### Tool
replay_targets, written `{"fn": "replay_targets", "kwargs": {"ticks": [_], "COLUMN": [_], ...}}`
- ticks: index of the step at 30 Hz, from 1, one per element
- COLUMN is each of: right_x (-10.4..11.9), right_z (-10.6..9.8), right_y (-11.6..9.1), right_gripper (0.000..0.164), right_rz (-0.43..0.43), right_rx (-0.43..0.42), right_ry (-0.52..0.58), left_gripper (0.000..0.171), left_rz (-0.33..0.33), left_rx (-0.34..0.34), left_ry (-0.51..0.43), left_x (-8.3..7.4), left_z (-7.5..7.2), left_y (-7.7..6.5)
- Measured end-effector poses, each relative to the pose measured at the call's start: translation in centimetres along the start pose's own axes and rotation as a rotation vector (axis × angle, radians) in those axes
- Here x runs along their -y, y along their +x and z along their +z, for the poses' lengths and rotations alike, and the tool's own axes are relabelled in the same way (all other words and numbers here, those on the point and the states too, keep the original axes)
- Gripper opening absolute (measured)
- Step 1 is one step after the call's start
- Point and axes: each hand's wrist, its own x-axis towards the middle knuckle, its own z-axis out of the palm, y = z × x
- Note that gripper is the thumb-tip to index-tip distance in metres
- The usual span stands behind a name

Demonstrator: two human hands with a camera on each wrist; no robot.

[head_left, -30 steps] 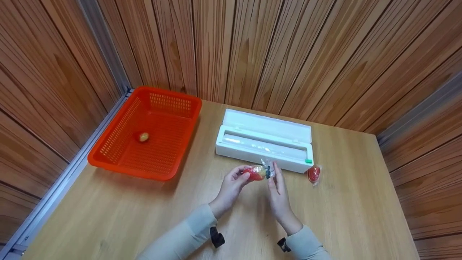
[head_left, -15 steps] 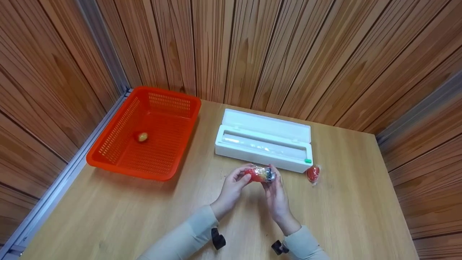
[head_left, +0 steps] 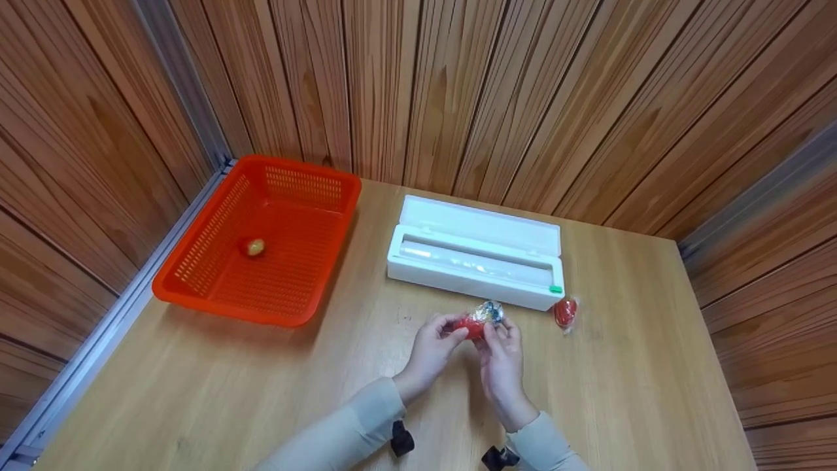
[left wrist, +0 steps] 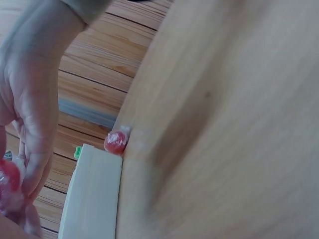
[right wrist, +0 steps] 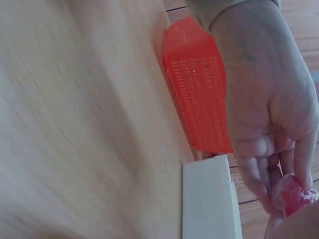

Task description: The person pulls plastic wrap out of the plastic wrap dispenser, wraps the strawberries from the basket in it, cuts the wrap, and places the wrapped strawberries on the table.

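Note:
Both hands hold a small red and yellow piece of produce (head_left: pixel 479 321) with a dark tip, wrapped in clear plastic film; its exact kind I cannot tell. It is raised in front of the white film box (head_left: pixel 474 288). My left hand (head_left: pixel 426 356) pinches its red end between thumb and fingers. On the other side, my right hand (head_left: pixel 505 366) has its thumb and fingers against the wrapped piece near the dark end. The right wrist view shows crinkled film around the red piece (right wrist: pixel 291 196). Fingers partly hide it in both wrist views.
The film box has its lid open, a clear film roll (head_left: pixel 474 260) inside and a green slider (head_left: pixel 556 289). Beside its right end lies another film-wrapped red piece (head_left: pixel 565 313). An orange basket (head_left: pixel 307 317) at left holds a small yellowish round item (head_left: pixel 256 246).
The right hand has gone from straight fingers at the loose film to gripping the piece. The loose film end now lies folded against the piece, whose dark end has tilted up.

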Motion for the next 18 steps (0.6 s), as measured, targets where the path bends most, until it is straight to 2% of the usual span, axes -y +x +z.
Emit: {"fn": "replay_targets", "kwargs": {"ticks": [2, 5, 9, 15, 18], "right_x": [-0.1, -0.1, -0.3, -0.2, -0.1], "right_z": [-0.6, -1.6, -2.9, -5.0, -6.1], "right_y": [0.1, 0.2, 0.2, -0.2, -0.5], "right_gripper": [0.044, 0.048, 0.045, 0.035, 0.042], "right_rz": [-0.002, 0.01, 0.038, 0.105, 0.155], "right_rx": [-0.041, -0.081, -0.128, -0.168, -0.169], "right_ry": [-0.04, -0.095, -0.11, -0.091, -0.084], "left_gripper": [0.028, 0.024, 0.021, 0.023, 0.022], "left_rz": [-0.001, -0.011, -0.057, -0.115, -0.116], "left_rx": [0.008, 0.041, 0.095, 0.15, 0.182], "left_ry": [0.078, 0.141, 0.151, 0.13, 0.175], "left_x": [0.0, 0.2, 0.5, 1.3, 1.7], "left_z": [0.2, 0.5, 1.2, 3.0, 4.0], "left_y": [0.1, 0.3, 0.6, 1.0, 1.0]}}
